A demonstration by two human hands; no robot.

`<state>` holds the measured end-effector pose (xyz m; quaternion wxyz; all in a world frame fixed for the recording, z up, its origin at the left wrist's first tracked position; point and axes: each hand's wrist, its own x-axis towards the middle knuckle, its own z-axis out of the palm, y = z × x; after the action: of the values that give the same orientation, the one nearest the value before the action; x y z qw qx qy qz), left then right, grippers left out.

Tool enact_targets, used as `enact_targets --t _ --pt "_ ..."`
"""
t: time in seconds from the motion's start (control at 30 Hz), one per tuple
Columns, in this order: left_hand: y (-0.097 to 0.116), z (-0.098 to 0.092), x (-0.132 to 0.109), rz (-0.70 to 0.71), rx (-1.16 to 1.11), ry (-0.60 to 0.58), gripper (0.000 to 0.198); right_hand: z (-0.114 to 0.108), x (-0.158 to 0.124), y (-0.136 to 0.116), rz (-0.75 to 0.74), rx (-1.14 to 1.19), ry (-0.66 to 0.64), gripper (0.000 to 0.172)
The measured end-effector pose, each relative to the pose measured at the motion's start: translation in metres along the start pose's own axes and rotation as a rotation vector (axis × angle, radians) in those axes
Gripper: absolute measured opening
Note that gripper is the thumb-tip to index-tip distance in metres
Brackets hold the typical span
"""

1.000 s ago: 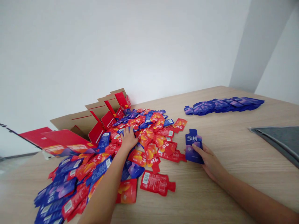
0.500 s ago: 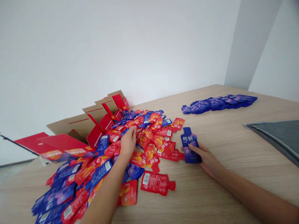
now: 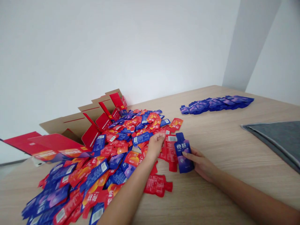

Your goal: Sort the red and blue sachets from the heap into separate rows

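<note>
My left hand (image 3: 156, 145) reaches over the right side of a heap of flat spouted pouches, its fingers pinched together at the edge of a red pouch (image 3: 170, 151) with a barcode at its upper end. Upright in my right hand (image 3: 199, 161) is a blue pouch (image 3: 185, 161), its printed front showing and my thumb across it. Whether more pouches lie behind it I cannot tell. Below my left wrist, another red pouch (image 3: 156, 185) rests on the table, partly covered by my forearm. A blue pouch (image 3: 142, 138) lies left of my left hand.
The mixed red and blue heap (image 3: 93, 168) spreads over the table's left side. Opened red cardboard boxes (image 3: 58, 143) stand behind it. Overlapping blue pouches (image 3: 215, 104) form a row at the back right. A grey mat (image 3: 276, 134) lies at the right edge.
My left hand has moved right, toward my right hand, bringing a red pouch along and shifting pouches in the heap. My right hand still holds the blue pouch, slightly lower and further left.
</note>
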<state>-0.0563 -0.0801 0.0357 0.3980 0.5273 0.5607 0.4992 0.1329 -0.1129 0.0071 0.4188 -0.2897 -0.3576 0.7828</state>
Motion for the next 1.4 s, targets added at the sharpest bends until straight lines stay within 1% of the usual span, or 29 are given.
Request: enact_targets --t 0.03,0.1,0.13,0.2,0.27,0.33,0.37,0.47,0.53,0.6,0.63,0.67,0.7,0.77,0.8,0.87,0.93,0.97,1.03,1.13,1.23,1.3,1.4 --pt "-0.003 -0.007 0.004 0.041 0.093 0.030 0.023 0.000 0.001 0.001 0.004 0.015 0.019 0.041" --pt "-0.008 -0.030 0.012 0.132 0.358 0.119 0.020 0.000 0.004 0.001 0.020 0.060 0.054 0.039" --pt "-0.011 -0.044 0.015 0.161 0.524 0.155 0.026 0.000 0.006 0.001 0.032 0.085 0.061 0.038" --pt "-0.018 -0.071 0.020 0.137 0.852 0.129 0.046 0.000 0.009 0.001 0.054 0.120 0.053 0.037" --pt "-0.026 -0.092 0.021 0.079 1.037 0.065 0.051 -0.001 0.011 0.001 0.057 0.139 0.044 0.036" --pt "-0.031 -0.105 0.019 0.057 1.082 0.049 0.047 -0.002 0.014 0.001 0.032 0.149 0.063 0.036" --pt "-0.032 -0.109 0.018 0.062 1.077 0.063 0.044 -0.003 0.015 0.001 0.017 0.149 0.081 0.035" --pt "-0.025 -0.117 0.016 0.066 1.033 0.179 0.036 -0.006 0.017 0.001 -0.017 0.139 0.120 0.033" --pt "-0.016 -0.117 0.016 0.056 0.967 0.282 0.032 -0.007 0.017 0.002 -0.026 0.139 0.100 0.033" --pt "-0.007 -0.108 0.015 0.056 0.884 0.349 0.028 -0.005 0.016 0.003 -0.023 0.154 0.048 0.034" --pt "-0.003 -0.099 0.012 0.064 0.803 0.349 0.026 -0.004 0.015 0.003 -0.020 0.165 0.016 0.035" --pt "-0.001 -0.087 0.009 0.069 0.695 0.322 0.023 -0.002 0.013 0.004 -0.014 0.176 -0.015 0.035" --pt "0.001 -0.072 0.004 0.070 0.548 0.276 0.020 0.000 0.012 0.004 -0.011 0.187 -0.042 0.036" --pt "0.001 -0.035 -0.009 0.013 0.211 0.083 0.017 0.002 0.010 0.004 -0.016 0.206 -0.083 0.037" --pt "0.000 -0.017 -0.016 -0.046 0.097 -0.011 0.017 0.003 0.009 0.004 -0.021 0.212 -0.092 0.038" --pt "-0.003 0.016 -0.028 -0.118 -0.008 -0.131 0.014 0.001 0.008 0.003 -0.026 0.214 -0.077 0.039" --pt "-0.007 0.038 -0.035 -0.134 -0.038 -0.206 0.013 -0.002 0.008 0.001 -0.028 0.199 -0.012 0.035" --pt "-0.008 0.044 -0.037 -0.130 -0.044 -0.232 0.016 -0.003 0.008 0.001 -0.031 0.188 0.028 0.033" --pt "-0.009 0.051 -0.038 -0.147 -0.047 -0.274 0.017 -0.004 0.007 0.000 -0.044 0.167 0.093 0.031" --pt "-0.009 0.053 -0.042 -0.257 -0.026 -0.334 0.016 -0.004 0.007 0.000 -0.064 0.134 0.134 0.031" --pt "-0.008 0.054 -0.048 -0.346 -0.006 -0.396 0.025 -0.005 0.009 0.000 -0.072 0.116 0.187 0.032" --pt "-0.009 0.057 -0.050 -0.395 -0.044 -0.429 0.034 -0.007 0.011 -0.001 -0.089 0.126 0.233 0.034" --pt "-0.012 0.059 -0.050 -0.460 -0.116 -0.525 0.044 -0.009 0.013 -0.003 -0.117 0.113 0.267 0.040"
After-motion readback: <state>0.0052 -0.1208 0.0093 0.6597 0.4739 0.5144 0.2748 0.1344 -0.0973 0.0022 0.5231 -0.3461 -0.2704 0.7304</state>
